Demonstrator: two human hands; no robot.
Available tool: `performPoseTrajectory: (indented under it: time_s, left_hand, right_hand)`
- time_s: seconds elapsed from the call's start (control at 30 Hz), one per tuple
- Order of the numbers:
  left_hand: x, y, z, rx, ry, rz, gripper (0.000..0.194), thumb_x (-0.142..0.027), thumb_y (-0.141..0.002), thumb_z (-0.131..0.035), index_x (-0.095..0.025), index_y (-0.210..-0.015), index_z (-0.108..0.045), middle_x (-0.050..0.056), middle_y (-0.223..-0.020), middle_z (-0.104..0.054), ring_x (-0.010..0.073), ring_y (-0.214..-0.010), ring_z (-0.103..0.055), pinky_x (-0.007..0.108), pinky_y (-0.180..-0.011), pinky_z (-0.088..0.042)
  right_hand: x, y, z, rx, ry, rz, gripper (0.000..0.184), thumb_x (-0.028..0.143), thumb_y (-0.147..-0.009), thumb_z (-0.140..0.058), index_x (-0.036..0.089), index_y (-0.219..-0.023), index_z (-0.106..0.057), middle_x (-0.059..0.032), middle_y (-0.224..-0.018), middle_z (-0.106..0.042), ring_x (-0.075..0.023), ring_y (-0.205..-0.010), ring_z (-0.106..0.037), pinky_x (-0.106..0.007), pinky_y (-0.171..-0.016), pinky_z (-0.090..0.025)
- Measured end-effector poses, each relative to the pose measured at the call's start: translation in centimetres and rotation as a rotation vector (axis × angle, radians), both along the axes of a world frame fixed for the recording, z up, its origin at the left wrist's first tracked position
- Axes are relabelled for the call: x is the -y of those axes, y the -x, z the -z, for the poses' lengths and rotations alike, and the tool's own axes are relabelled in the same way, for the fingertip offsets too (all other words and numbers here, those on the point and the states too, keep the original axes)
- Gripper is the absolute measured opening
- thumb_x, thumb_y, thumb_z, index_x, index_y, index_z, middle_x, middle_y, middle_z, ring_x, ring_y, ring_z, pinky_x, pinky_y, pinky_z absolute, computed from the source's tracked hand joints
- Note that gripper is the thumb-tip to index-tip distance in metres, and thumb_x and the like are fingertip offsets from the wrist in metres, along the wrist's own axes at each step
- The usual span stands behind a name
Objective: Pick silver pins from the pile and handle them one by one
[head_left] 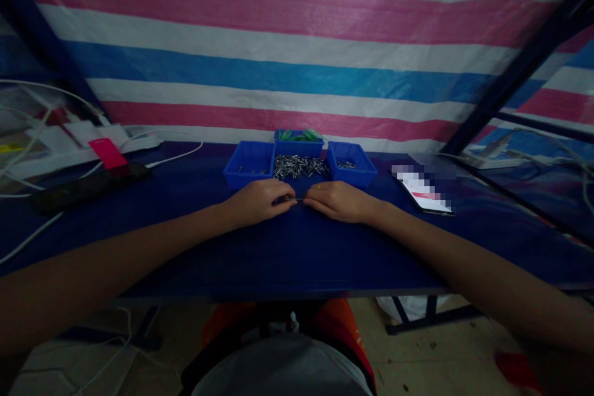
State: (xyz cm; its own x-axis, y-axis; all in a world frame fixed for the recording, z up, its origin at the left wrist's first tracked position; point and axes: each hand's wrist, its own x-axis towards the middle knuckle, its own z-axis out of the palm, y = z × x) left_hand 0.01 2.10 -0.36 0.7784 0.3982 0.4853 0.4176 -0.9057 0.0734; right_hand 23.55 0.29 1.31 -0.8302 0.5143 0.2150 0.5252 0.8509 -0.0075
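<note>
My left hand (258, 200) and my right hand (340, 200) rest on the blue table (297, 247), fingertips meeting. Both are pinched on a thin metal pin (297, 199) held between them. Just beyond the hands lies a heap of small metal pins (299, 166) on the table. A blue tray (248, 171) stands to the left of the heap with a few pins in it. Another blue tray (351, 163) stands to the right, also with some pins. Behind the heap, a third blue tray (298, 141) holds green parts.
A phone (424, 193) with a lit screen lies right of my right hand. At the left lie a dark flat object (88, 189), a pink card (107, 153), white cables (176, 154) and papers. A striped tarp (297, 62) hangs behind the table.
</note>
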Motion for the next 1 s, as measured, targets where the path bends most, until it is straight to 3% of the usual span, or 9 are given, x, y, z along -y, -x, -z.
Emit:
performPoseTrajectory:
  time_s: [0.4, 0.57, 0.7, 0.8, 0.87, 1.0]
  left_hand:
    - [-0.3, 0.4, 0.2, -0.101, -0.177, -0.068, 0.029, -0.028, -0.1, -0.041, -0.013, -0.097, -0.066, 0.006, -0.087, -0.071, 0.0157, -0.082, -0.068, 0.026, -0.075, -0.051]
    - [0.2, 0.5, 0.1, -0.17, -0.261, -0.09, 0.028, -0.027, -0.099, -0.041, -0.014, -0.094, -0.066, 0.004, -0.079, -0.069, 0.0147, -0.073, -0.067, 0.024, -0.065, -0.049]
    - [0.3, 0.5, 0.0, -0.227, -0.305, -0.089, 0.023, -0.024, -0.096, -0.045, -0.015, -0.089, -0.065, 0.003, -0.077, -0.068, 0.0152, -0.071, -0.066, 0.024, -0.06, -0.046]
    - [0.2, 0.5, 0.1, -0.255, -0.318, -0.09, 0.022, -0.024, -0.095, -0.046, -0.015, -0.087, -0.065, 0.003, -0.078, -0.068, 0.0146, -0.069, -0.066, 0.024, -0.058, -0.045]
    - [0.1, 0.6, 0.1, -0.266, -0.319, -0.092, 0.021, -0.024, -0.095, -0.047, -0.016, -0.087, -0.064, 0.002, -0.079, -0.068, 0.0137, -0.069, -0.065, 0.023, -0.058, -0.044]
    - [0.2, 0.6, 0.0, -0.281, -0.319, -0.087, 0.022, -0.025, -0.095, -0.046, -0.016, -0.088, -0.064, 0.002, -0.08, -0.068, 0.0132, -0.069, -0.064, 0.023, -0.058, -0.044]
  right_hand:
    - [-0.6, -0.6, 0.4, 0.053, -0.114, 0.015, 0.036, 0.03, -0.104, -0.034, 0.013, -0.092, -0.064, -0.0041, -0.078, -0.06, -0.0128, -0.067, -0.052, -0.026, -0.067, -0.043]
    - [-0.6, -0.9, -0.5, 0.012, -0.225, 0.062, 0.037, 0.028, -0.102, -0.036, 0.013, -0.088, -0.067, -0.0082, -0.085, -0.063, -0.0177, -0.078, -0.054, -0.032, -0.077, -0.046]
    - [-1.4, -2.5, -2.0, -0.091, -0.346, 0.25, 0.041, 0.027, -0.102, -0.031, 0.008, -0.099, -0.067, -0.0189, -0.104, -0.063, -0.0262, -0.095, -0.055, -0.043, -0.087, -0.045]
    - [-2.6, -4.3, -2.5, -0.075, -0.395, 0.575, 0.039, 0.032, -0.1, -0.034, 0.012, -0.099, -0.068, -0.0186, -0.113, -0.062, -0.0278, -0.102, -0.056, -0.043, -0.09, -0.044]
    - [-3.5, -5.3, -2.3, -0.055, -0.371, 0.649, 0.041, 0.029, -0.1, -0.032, 0.012, -0.095, -0.068, -0.0196, -0.11, -0.063, -0.0286, -0.101, -0.057, -0.043, -0.086, -0.045]
    - [-4.6, -6.4, -1.3, -0.032, -0.294, 0.759, 0.043, 0.032, -0.098, -0.032, 0.015, -0.084, -0.068, -0.0152, -0.083, -0.066, -0.0233, -0.075, -0.06, -0.038, -0.067, -0.045]
